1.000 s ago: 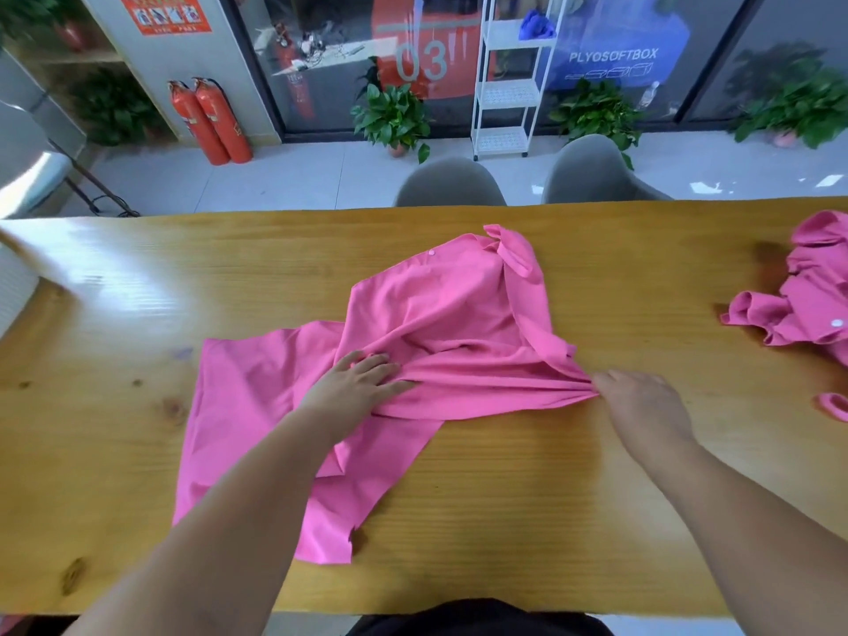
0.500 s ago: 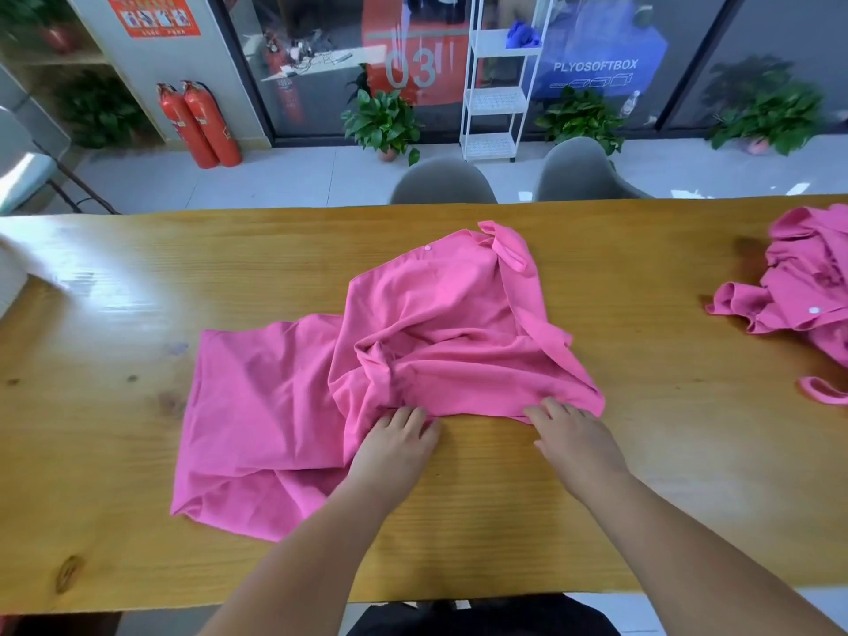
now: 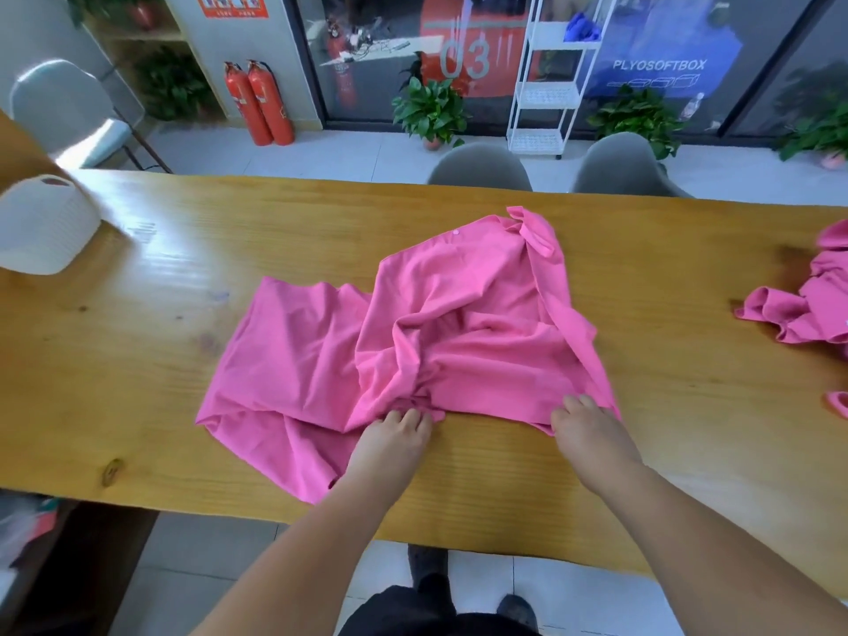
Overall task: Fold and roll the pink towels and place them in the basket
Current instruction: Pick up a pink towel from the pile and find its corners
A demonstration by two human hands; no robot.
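**Wooden tabletop** point(image 3: 160, 360) — a long plank surface that spans the view from 9 o'clock to 3 o'clock; its near edge runs along the bottom, with tiled floor showing below it.

**Pink towel** point(image 3: 459, 323) — lies crumpled at the centre of the tabletop. Its 9 o'clock half is spread nearly flat in a single layer. Its 3 o'clock half is a creased upper layer folded over, with a small turned-up flap at its 12 o'clock corner.

**White basket** point(image 3: 41, 227) — stands on the tabletop at 9 to 10 o'clock from the towel, well apart from it and partly cut off by the frame edge.

**Two grey chairs** point(image 3: 482, 169) — their backs rise just behind the far edge of the tabletop, at 12 to 1 o'clock from the towel.

**Heap of pink towels** point(image 3: 807, 309) — unfolded and ruffled, at 3 o'clock from the central towel, well apart from it and cut off by the frame.

**Left hand** point(image 3: 390, 440) — at the 6 o'clock edge of the towel, fingers bent into a small bunch of gathered cloth, which it pinches.

**Right hand** point(image 3: 589, 433) — at the 5 o'clock corner of the towel, near the left hand; its fingers curl over the hem and hold it, the thumb hidden.

**Fire extinguishers** point(image 3: 259, 103) — two red cylinders upright on the floor at 11 o'clock, beyond the tabletop.
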